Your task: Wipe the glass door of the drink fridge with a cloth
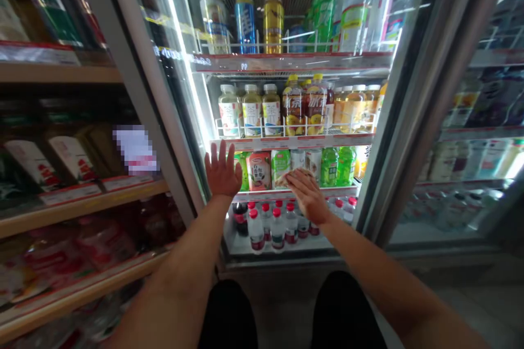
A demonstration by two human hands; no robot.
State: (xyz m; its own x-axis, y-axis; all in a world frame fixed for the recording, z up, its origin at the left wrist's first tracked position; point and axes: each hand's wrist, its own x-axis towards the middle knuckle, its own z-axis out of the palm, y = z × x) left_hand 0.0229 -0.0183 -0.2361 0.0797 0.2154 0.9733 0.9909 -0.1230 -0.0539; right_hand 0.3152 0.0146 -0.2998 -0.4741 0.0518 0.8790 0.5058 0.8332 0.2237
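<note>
Sideways under right hand [309, 196], cloth [291, 176]

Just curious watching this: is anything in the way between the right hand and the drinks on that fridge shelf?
Nothing visible. The fridge door stands open, and the right hand already rests on a drink pack on the shelf.

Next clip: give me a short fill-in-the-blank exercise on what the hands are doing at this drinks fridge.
1. The left hand is spread ____, holding nothing.
2. The right hand grips a ____ bottle on the shelf.
3. The bottles on the bottom shelf, below the hands, have ____ caps.

Missing words: open; green; red
</note>
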